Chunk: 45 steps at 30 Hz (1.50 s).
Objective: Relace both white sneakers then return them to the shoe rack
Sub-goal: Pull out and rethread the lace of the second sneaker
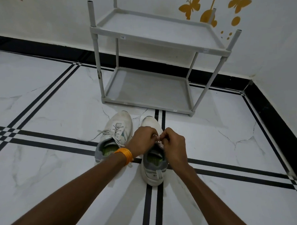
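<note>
Two white sneakers stand side by side on the tiled floor, toes toward the rack. The left sneaker has laces through its lower eyelets, with loose ends trailing to the left. Over the tongue of the right sneaker, my left hand and my right hand meet, each pinching a white lace. The hands hide most of that shoe's lacing. The grey two-shelf shoe rack stands beyond the shoes with both shelves bare.
The white marble floor carries black stripe lines. White walls with orange butterfly stickers and a black skirting close off the back and the right side. An orange thread band sits on my left wrist.
</note>
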Motion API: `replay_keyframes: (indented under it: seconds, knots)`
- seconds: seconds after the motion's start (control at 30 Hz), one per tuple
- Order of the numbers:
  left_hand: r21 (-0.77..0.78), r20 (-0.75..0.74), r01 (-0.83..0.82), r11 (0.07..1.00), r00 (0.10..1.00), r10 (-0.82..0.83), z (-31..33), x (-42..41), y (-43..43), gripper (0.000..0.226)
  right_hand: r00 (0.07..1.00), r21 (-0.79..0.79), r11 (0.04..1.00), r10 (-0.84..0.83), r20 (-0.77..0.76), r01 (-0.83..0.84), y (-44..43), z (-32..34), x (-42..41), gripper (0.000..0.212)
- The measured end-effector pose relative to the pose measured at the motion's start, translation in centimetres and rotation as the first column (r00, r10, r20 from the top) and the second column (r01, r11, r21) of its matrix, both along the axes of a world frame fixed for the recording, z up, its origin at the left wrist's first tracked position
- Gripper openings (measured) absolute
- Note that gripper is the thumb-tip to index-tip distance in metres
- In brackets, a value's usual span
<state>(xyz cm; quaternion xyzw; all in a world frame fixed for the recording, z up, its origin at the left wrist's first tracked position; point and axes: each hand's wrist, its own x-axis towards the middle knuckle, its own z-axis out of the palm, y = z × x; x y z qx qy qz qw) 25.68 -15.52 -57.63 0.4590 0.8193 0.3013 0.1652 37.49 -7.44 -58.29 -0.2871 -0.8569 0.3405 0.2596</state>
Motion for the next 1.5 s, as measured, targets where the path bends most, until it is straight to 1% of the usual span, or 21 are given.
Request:
replay_keyframes:
  seconds: [0.03, 0.07, 0.1, 0.13, 0.2, 0.27, 0.37, 0.43, 0.57, 0.73, 0.77, 0.83, 0.87, 0.9, 0.93, 0.97, 1.03, 1.17, 1.3, 1.4, 1.5]
  knots:
    - [0.0, 0.268, -0.063, 0.998, 0.962, 0.061, 0.1, -0.3, -0.1, 0.02, 1.0, -0.017, 1.0, 0.004, 0.002, -0.004, 0.0, 0.1, 0.0, 0.021]
    - [-0.02, 0.537, -0.109, 0.994, 0.837, 0.103, 0.4, -0.5, -0.1, 0.021, 1.0, -0.047, 0.999, 0.005, 0.001, -0.005, 0.1, 0.2, 0.0, 0.019]
    - [-0.06, 0.713, -0.148, 0.987, 0.686, 0.146, 0.6, -0.6, 0.0, 0.02, 1.0, -0.077, 0.997, 0.007, 0.004, -0.007, 0.3, 0.2, 0.1, 0.017]
    - [-0.102, 0.799, -0.182, 0.978, 0.571, 0.19, 0.7, -0.6, 0.0, 0.016, 1.0, -0.102, 0.995, 0.012, 0.016, -0.011, 0.4, 0.2, 0.1, 0.015]
    - [-0.159, 0.856, -0.245, 0.956, 0.449, 0.257, 0.9, -0.3, 0.2, 0.011, 0.998, -0.136, 0.99, 0.038, 0.043, -0.032, 0.7, 0.3, 0.2, 0.01]
    - [-0.176, 0.852, -0.286, 0.942, 0.435, 0.292, 1.0, -0.1, 0.3, 0.011, 0.995, -0.086, 0.994, 0.077, 0.069, -0.071, 0.9, 0.7, 0.5, 0.014]
    - [-0.172, 0.859, -0.299, 0.939, 0.422, 0.292, 1.2, -0.1, 0.2, 0.015, 0.977, 0.246, 0.957, 0.113, 0.18, -0.156, 1.6, 1.2, 0.6, 0.016]
    - [-0.18, 0.861, -0.322, 0.929, 0.405, 0.307, 1.4, 0.0, 0.1, 0.012, 0.949, 0.355, 0.903, 0.143, 0.28, -0.241, 1.9, 1.7, 0.6, 0.012]
    - [-0.173, 0.868, -0.347, 0.922, 0.389, 0.309, 1.8, 0.1, 0.1, 0.01, 0.937, 0.363, 0.882, 0.2, 0.288, -0.3, 2.0, 2.2, 0.4, 0.013]
    - [-0.124, 0.878, -0.432, 0.893, 0.372, 0.301, 2.2, -0.3, -0.5, 0.016, 0.972, 0.223, 0.96, 0.129, 0.196, -0.173, 2.1, 1.8, 0.8, 0.02]
    - [-0.093, 0.852, -0.451, 0.888, 0.426, 0.305, 2.0, -0.6, -0.8, 0.014, 0.974, 0.212, 0.965, 0.116, 0.193, -0.156, 2.1, 1.8, 0.8, 0.021]
    - [0.029, 0.634, -0.442, 0.896, 0.702, 0.326, 1.2, -1.4, -1.5, 0.007, 0.978, 0.216, 0.969, 0.077, 0.196, -0.12, 2.4, 1.7, 1.2, 0.02]
    - [0.087, 0.398, -0.395, 0.914, 0.855, 0.332, 0.7, -1.9, -1.9, 0.006, 0.975, 0.233, 0.967, 0.05, 0.218, -0.101, 2.7, 1.4, 1.5, 0.021]
    - [0.1, 0.124, -0.328, 0.939, 0.941, 0.316, 0.4, -2.3, -2.3, 0.008, 0.966, 0.249, 0.964, 0.025, 0.258, -0.091, 3.1, 1.0, 1.9, 0.021]
    - [0.081, -0.096, -0.266, 0.96, 0.957, 0.274, 0.0, -2.4, -2.7, 0.011, 0.95, 0.253, 0.963, 0.006, 0.314, -0.089, 3.6, 0.4, 2.5, 0.022]
    - [0.051, -0.211, -0.214, 0.976, 0.953, 0.22, -0.5, -2.5, -3.0, 0.014, 0.928, 0.237, 0.967, -0.005, 0.373, -0.09, 3.9, -0.4, 3.1, 0.024]
    - [-0.027, -0.291, -0.134, 0.991, 0.949, 0.121, -1.4, -2.1, -3.2, 0.015, 0.895, 0.175, 0.982, -0.012, 0.446, -0.074, 3.9, -1.9, 3.9, 0.027]
    - [-0.097, -0.343, -0.055, 0.994, 0.939, 0.019, -2.8, -2.0, -3.4, 0.012, 0.904, 0.089, 0.996, -0.018, 0.428, -0.022, 3.8, -2.8, 3.7, 0.034]
    - [-0.103, -0.23, 0.071, 0.992, 0.969, -0.094, -2.9, -2.7, -4.3, 0.006, 0.929, -0.051, 0.998, -0.018, 0.369, 0.04, 3.7, -2.3, 3.3, 0.031]
    - [-0.152, -0.33, 0.051, 0.987, 0.939, -0.099, -2.5, -2.5, -4.2, 0.006, 0.949, -0.162, 0.981, -0.05, 0.31, 0.105, 3.5, -2.2, 3.1, 0.028]
    - [-0.146, -0.415, -0.047, 0.988, 0.91, -0.018, -1.6, -2.1, -3.6, 0.011, 0.927, -0.036, 0.99, -0.112, 0.357, 0.134, 3.3, -2.4, 2.9, 0.03]
